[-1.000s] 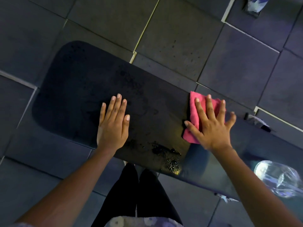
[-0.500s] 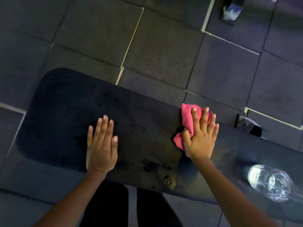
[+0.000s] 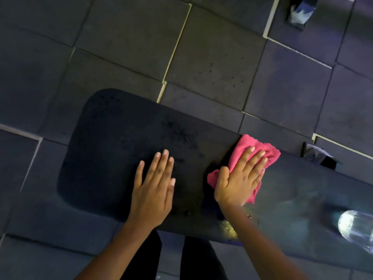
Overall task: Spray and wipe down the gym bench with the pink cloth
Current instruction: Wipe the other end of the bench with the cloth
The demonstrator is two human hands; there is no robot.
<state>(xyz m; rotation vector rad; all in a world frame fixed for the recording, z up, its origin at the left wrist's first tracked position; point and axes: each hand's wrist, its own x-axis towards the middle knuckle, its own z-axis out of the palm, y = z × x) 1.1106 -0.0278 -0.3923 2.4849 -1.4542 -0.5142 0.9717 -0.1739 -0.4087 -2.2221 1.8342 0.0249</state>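
1. The pink cloth is pressed flat under the right hand, palm spread for wiping pressure.
2. The gym bench is steadied by the left hand, laid flat, grasping nothing.

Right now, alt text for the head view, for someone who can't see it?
Seen from above, a person's right hand presses a crumpled pink cloth flat on a long black padded gym bench, while the left hand rests palm-down on the pad beside it. A clear plastic bottle lies at the bench's right end, over dark floor tiles.
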